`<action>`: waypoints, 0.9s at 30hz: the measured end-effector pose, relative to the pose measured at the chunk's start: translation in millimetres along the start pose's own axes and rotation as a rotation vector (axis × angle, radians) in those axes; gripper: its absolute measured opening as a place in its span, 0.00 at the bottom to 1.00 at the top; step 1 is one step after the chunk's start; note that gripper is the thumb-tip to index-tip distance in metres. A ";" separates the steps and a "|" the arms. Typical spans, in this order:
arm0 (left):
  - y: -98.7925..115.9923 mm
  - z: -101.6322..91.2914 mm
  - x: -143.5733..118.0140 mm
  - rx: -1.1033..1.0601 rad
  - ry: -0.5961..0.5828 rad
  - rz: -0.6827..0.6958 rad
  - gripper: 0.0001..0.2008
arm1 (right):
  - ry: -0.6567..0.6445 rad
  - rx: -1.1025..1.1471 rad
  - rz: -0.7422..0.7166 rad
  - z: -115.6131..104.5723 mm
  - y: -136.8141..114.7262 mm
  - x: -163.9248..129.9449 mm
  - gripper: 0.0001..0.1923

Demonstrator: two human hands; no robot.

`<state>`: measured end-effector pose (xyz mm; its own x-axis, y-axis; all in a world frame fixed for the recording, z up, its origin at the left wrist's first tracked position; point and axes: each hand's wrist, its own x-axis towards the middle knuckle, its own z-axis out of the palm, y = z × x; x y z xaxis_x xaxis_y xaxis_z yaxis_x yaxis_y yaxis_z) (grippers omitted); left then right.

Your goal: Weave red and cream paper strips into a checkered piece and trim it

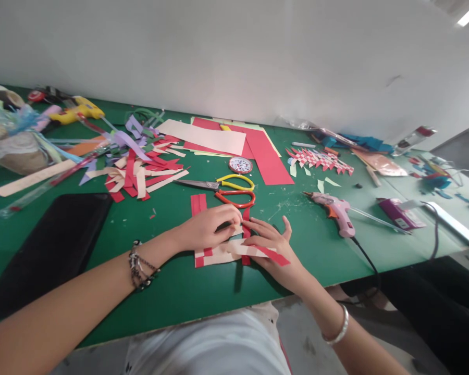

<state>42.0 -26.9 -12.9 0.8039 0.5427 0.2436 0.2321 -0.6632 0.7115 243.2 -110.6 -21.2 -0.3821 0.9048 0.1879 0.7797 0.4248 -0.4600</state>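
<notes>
Red and cream paper strips [219,256] lie woven into a small checkered piece on the green table in front of me. My left hand [211,225] is closed in a pinch on the end of a cream paper strip [237,230], above the weave. My right hand [273,250] rests with its fingers stretched out over the right part of the weave, touching an upright red strip [246,259]. A loose strip with a cream and a red part [279,256] lies across its fingers. Just beyond my hands are scissors [234,190] with yellow and orange handles.
A pink glue gun [338,211] lies right, beside a purple box [400,213]. Cut strips [136,174] are heaped left, near a black tablet-like slab [50,250] and a yellow glue gun [78,110]. Paper sheets [269,159] and a woven checkered piece [320,160] lie at the back.
</notes>
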 end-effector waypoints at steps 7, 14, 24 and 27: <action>-0.9 0.1 -0.6 0.077 -0.036 -0.010 0.10 | 0.083 -0.172 -0.055 5.5 -1.9 0.5 0.06; -3.9 3.0 1.3 0.204 -0.039 0.009 0.13 | 0.153 -0.229 -0.069 1.2 -7.6 -1.1 0.06; -6.8 4.2 1.6 0.272 -0.101 0.087 0.14 | 0.001 -0.098 0.014 -5.6 -3.4 14.9 0.06; -2.8 3.2 2.2 0.260 -0.065 0.045 0.13 | -0.030 -0.088 0.029 -7.4 -1.9 21.5 0.05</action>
<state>44.8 -25.5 -16.5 0.8479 0.4814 0.2222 0.3218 -0.8003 0.5058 237.1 -91.7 -9.9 -0.3721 0.9161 0.1493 0.8309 0.4004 -0.3863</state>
